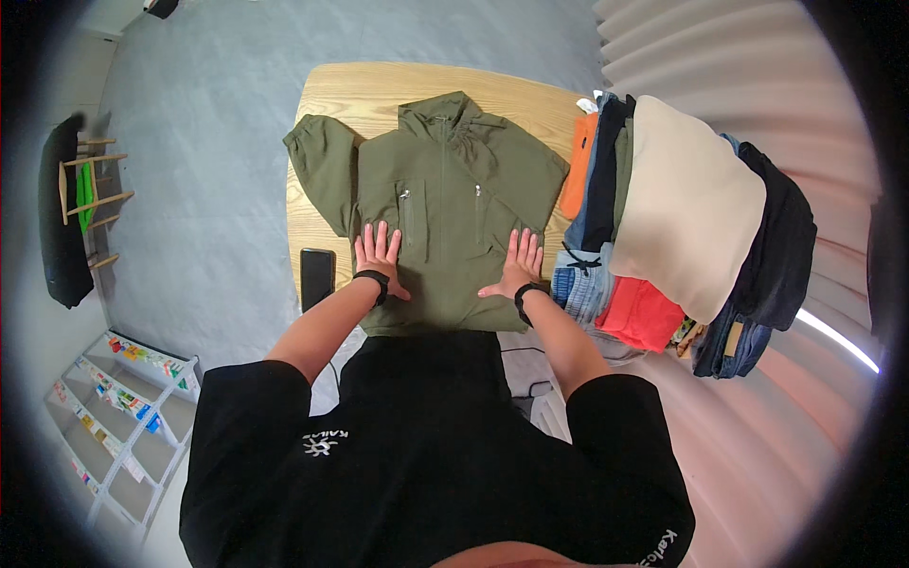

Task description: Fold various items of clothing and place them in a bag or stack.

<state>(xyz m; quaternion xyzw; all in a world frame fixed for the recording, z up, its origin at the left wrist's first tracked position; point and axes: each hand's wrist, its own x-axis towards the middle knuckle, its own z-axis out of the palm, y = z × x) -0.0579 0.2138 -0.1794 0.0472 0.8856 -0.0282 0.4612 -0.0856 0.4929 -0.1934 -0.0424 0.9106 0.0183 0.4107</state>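
An olive green zip jacket lies front up on the wooden table, its collar toward the far edge and its hem near me. The sleeve at the left is bent outward, with its cuff up by the shoulder. My left hand rests flat on the lower left front of the jacket, fingers spread. On the lower right front lies my right hand, also flat with the fingers stretched out. Neither hand grips the cloth. Both zipped chest pockets show between and above the hands.
A black phone lies at the table's left edge. To the right rises a pile of folded clothes, with a beige piece, a red piece and dark trousers. Beyond it hangs a pale curtain. A white rack stands lower left.
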